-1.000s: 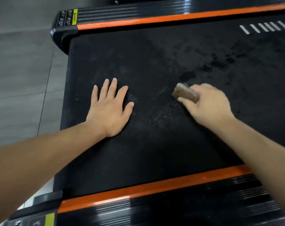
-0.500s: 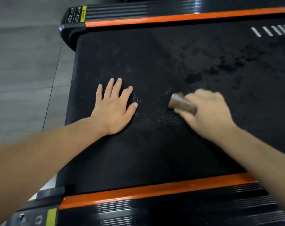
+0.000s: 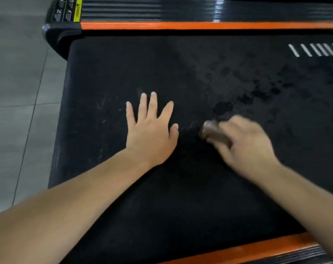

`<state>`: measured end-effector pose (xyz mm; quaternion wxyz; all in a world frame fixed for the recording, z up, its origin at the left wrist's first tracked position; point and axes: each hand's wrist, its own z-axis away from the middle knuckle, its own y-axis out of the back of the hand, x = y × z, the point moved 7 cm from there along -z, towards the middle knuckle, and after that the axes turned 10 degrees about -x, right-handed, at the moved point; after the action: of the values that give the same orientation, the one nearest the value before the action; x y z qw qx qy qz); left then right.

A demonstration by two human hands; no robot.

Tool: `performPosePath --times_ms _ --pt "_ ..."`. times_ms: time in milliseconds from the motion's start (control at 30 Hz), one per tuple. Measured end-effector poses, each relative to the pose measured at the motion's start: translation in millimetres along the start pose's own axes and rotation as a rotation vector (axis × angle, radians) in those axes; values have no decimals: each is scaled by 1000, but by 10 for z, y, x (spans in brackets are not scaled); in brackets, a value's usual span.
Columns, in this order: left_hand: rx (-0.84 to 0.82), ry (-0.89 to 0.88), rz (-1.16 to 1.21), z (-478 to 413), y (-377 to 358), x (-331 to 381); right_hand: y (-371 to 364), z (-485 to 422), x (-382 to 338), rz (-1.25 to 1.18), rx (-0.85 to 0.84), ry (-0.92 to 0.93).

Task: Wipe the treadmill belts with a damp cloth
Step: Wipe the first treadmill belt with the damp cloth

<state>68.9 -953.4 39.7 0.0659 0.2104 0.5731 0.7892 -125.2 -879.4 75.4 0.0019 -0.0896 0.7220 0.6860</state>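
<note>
My right grip [image 3: 245,144] curls round the brown cloth [image 3: 212,132], pressing it on the belt [image 3: 181,206] mid-width. My left grip [image 3: 151,134] lies flat, fingers spread, on the belt beside it, holding nothing. Damp patches [image 3: 257,88] to the far right suggest that stretch is wiped; the left and near parts look dry, so much remains.

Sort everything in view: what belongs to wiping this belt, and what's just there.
Job: treadmill belt; brown cloth; right hand gripping the cloth; left hand flat on the belt; dark damp-looking patches.
Just there: orange side strips; warning label; white stripe marks; grey tiled floor.
</note>
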Motion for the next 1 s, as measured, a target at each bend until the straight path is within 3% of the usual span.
performPosePath --times_ms 100,167,267,433,533,600,767,900,933,1000 --pt "-6 84 17 -66 -40 123 131 -353 739 -87 70 -318" --pt "6 125 20 -80 -57 189 61 -300 484 -100 73 -168" --pt "34 136 -36 -62 -94 208 -89 -126 92 -186 -65 104" --pt "84 132 -26 -33 -104 195 62 -774 747 -121 37 -194" --pt "95 140 -39 -40 -119 198 -85 -594 243 -188 -17 65" --pt "95 145 -46 -41 -119 196 -103 -591 230 -229 -88 145" --pt "90 160 -57 -50 -125 197 35 -1152 556 -152 3 -124" --pt "106 161 -70 -49 -133 193 -128 -813 26 -210 -114 207" --pt "104 162 -69 -53 -133 194 -103 -882 104 -194 -113 208" --pt "98 160 -65 -63 -130 203 -6 -1260 394 -127 -36 38"
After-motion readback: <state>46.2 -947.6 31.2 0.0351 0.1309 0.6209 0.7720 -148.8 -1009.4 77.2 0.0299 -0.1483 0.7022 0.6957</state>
